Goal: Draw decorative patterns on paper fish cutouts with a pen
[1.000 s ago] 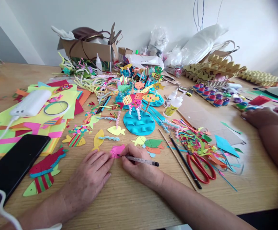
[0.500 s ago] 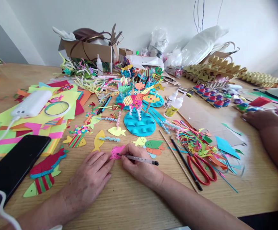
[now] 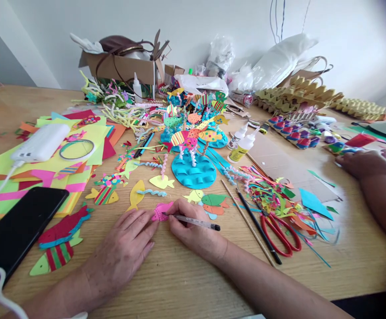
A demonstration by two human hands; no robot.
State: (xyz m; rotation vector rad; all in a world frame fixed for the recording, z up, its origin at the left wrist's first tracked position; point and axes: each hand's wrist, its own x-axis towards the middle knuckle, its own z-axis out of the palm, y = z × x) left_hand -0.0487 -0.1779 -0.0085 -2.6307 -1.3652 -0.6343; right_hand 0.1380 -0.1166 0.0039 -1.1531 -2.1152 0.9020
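Note:
Between my hands lies a small pink paper fish [image 3: 161, 212] with drawn dark marks. My right hand [image 3: 193, 228] is closed around a clear pen with a black end cap [image 3: 201, 222], its tip resting on the fish. My left hand [image 3: 128, 241] lies flat on the table, its fingertips at the fish's left edge. Just beyond are a yellow fish [image 3: 137, 195] with a blue curled pipe cleaner, a pale yellow fish [image 3: 161, 182], and a green fish [image 3: 213, 200] overlapping an orange one. Behind them stands a blue paper disc [image 3: 193, 177] with fish on curled stems.
To the left are a black phone [image 3: 16, 235], a white power bank [image 3: 41, 141] and coloured paper sheets [image 3: 89, 166]. On the right lie red-handled scissors [image 3: 281, 235], a black pencil [image 3: 259, 228], a wooden stick [image 3: 246, 221] and glue bottles [image 3: 242, 148]. Another person's hand [image 3: 370, 164] rests far right.
The view has shifted very slightly, moving the left-hand items a little leftward. Both hands keep nearly the same position, with the pen still on the pink fish.

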